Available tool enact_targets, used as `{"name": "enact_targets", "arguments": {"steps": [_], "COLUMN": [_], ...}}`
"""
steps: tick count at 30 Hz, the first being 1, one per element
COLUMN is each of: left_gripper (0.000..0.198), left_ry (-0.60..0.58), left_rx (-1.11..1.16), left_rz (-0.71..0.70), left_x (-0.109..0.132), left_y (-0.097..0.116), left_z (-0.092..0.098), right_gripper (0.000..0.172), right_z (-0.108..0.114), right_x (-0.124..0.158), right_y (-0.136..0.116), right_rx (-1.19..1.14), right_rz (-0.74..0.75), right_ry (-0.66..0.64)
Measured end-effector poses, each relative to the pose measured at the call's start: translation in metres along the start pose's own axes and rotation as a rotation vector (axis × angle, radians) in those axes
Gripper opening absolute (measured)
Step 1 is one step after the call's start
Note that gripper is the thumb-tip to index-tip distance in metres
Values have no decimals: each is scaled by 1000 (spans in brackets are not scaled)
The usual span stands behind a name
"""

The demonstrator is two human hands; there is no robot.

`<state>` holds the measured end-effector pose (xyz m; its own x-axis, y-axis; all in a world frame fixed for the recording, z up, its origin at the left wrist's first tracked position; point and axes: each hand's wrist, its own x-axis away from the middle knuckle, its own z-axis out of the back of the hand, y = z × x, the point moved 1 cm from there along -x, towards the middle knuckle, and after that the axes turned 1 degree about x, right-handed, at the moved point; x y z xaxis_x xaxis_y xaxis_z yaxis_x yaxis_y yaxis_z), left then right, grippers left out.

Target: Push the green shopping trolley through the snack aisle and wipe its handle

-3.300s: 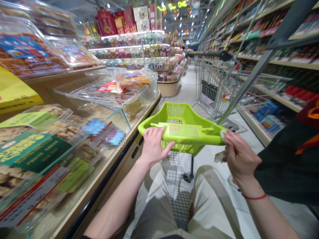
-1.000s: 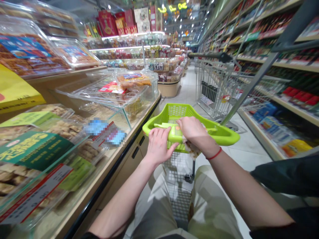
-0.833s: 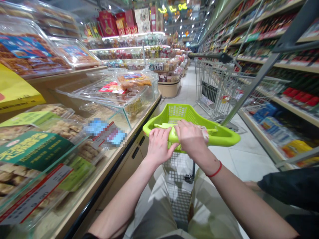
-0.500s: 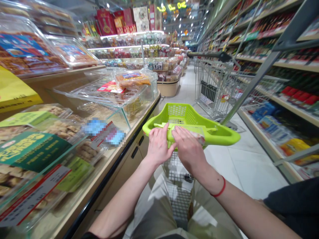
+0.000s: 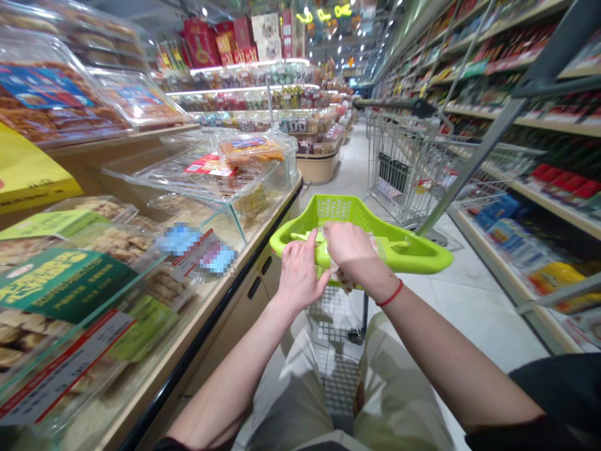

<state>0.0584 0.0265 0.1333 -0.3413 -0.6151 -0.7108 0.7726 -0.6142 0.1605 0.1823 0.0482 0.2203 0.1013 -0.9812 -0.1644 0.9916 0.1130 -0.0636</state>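
1. Head view: a left hand [image 5: 300,274] and a right hand [image 5: 350,248] meet above a lime-green plastic shopping basket [image 5: 416,258], which sits on the front of a shopping cart, over the person's khaki shorts [image 5: 399,394].
2. The left hand's fingers [image 5: 295,249] curl closely over the basket's flat handle.
3. The right hand's fingers [image 5: 338,237] close narrowly around a crumpled pale-brown piece [image 5: 342,280], too blurred to identify, which pokes out beneath the palm just above the basket's near rim.
4. A red cord bracelet [image 5: 389,293] circles the right wrist.
5. To the left, clear display bins of baked goods [image 5: 110,235] line a beige counter with a black front edge [image 5: 211,329].
6. To the right, stocked shelves [image 5: 530,119] run along the aisle, and a wire shopping cart [image 5: 404,166] stands ahead on the tiled floor [image 5: 474,319].
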Motion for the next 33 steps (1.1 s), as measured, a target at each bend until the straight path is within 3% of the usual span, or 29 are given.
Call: {"name": "enact_targets", "arguments": {"steps": [2,7,11,14,19,22,24,29,33], "left_gripper": [85,82,84,84,85,74,69,80,88], "left_ry": [5,40,43,39,-7,-78,-92,-1,2], "left_rx": [0,-11,-10,-3,30,41,35,7,124], "left_rz": [-7,-27,-32,-28,-37,-54,-52,75,132], "left_x": [0,1,1,1,-1,-1,-1,3,7], "left_y": [0,-1,-1,0,0,-4,-11,-38,-50], "left_z": [-1,-2,-1,0,2,7,10,13,8], "right_gripper": [30,38,43,39,27,27,28,36,39], "right_z": [-11,-50,-65,-56,-16,-4,-8,-38,-46], "right_x": [13,58,75,60,13,1,4,31,46], "right_y": [-2,2,10,13,15,18,22,34,28], "right_rx": [-21,-112,-113,-99,-111,-86,-106,-106,-62], "right_rz": [59,369,538,459,88,23,70,260,307], "right_ry": [113,520,662,596,180,30,66,423,468]}}
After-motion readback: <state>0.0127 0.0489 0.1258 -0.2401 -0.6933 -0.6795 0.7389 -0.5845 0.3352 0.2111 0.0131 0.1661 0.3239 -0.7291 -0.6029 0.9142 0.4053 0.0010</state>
